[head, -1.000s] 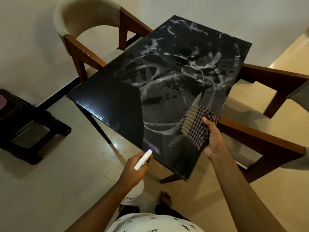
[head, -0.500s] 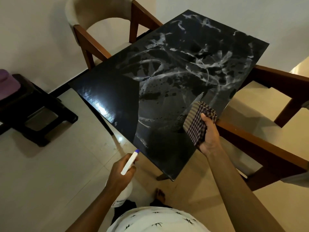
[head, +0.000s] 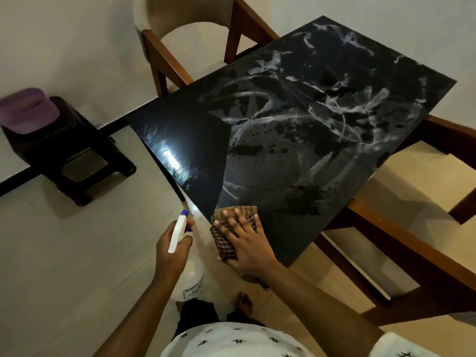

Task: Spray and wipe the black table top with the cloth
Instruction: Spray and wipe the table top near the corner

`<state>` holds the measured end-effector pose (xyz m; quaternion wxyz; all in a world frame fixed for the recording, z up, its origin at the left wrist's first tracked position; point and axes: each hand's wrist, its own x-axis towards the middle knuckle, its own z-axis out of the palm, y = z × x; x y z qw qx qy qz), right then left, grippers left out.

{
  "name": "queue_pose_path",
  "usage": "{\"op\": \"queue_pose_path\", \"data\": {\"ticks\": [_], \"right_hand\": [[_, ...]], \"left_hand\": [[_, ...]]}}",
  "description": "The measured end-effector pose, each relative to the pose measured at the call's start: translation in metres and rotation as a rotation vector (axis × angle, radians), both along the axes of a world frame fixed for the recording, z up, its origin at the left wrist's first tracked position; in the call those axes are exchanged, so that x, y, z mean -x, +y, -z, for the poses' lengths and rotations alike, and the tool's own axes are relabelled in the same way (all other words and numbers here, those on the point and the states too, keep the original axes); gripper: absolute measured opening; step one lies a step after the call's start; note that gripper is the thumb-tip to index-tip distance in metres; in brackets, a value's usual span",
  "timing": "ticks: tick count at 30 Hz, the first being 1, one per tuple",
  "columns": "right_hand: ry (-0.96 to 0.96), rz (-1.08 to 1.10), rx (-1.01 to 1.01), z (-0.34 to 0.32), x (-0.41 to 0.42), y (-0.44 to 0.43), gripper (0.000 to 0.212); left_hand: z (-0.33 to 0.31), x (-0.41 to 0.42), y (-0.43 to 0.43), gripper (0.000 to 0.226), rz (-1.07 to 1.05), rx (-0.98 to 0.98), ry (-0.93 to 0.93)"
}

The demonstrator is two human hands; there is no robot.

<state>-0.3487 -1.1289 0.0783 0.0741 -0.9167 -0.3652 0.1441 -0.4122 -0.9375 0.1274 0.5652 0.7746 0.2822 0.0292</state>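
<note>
The black table top (head: pixel 296 140) fills the middle of the view, streaked with whitish smears and wet spots over its centre and right side. My right hand (head: pixel 244 240) presses flat, fingers spread, on the checked cloth (head: pixel 226 243) at the table's near corner. My left hand (head: pixel 172 253) grips the neck of a white spray bottle (head: pixel 188 276) with a blue nozzle, held just off the table's near left edge, above the floor.
A beige wooden-framed chair (head: pixel 180 29) stands at the table's far left. Another wooden chair frame (head: pixel 412 240) is along the right side. A dark stool (head: pixel 69 155) with a purple container (head: pixel 28 109) sits by the left wall. My bare foot (head: pixel 244 302) is near the table's corner.
My right hand brought the cloth from the table's right edge to the near corner and laid it flat under spread fingers. The spray bottle stayed in my left hand beside the edge.
</note>
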Motion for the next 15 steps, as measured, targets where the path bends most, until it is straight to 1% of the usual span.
{"op": "queue_pose_path", "data": {"ticks": [4, 7, 9, 11, 15], "right_hand": [[-0.054, 0.032, 0.048, -0.003, -0.066, 0.025, 0.089], [-0.012, 0.109, 0.065, -0.013, -0.114, 0.047, 0.091], [0.017, 0.100, 0.071, -0.018, -0.124, 0.050, 0.090], [0.038, 0.048, 0.044, -0.018, -0.109, 0.040, 0.087], [0.066, -0.108, -0.060, -0.012, -0.028, -0.003, 0.071]], "left_hand": [[-0.003, -0.010, 0.002, 0.046, -0.066, 0.055, 0.007], [0.004, -0.018, 0.007, 0.046, -0.105, 0.071, 0.042], [0.009, -0.021, 0.011, 0.051, -0.127, 0.073, 0.060], [0.011, -0.023, 0.015, 0.053, -0.136, 0.077, 0.067], [0.004, -0.029, 0.017, 0.043, -0.123, 0.068, 0.088]]}}
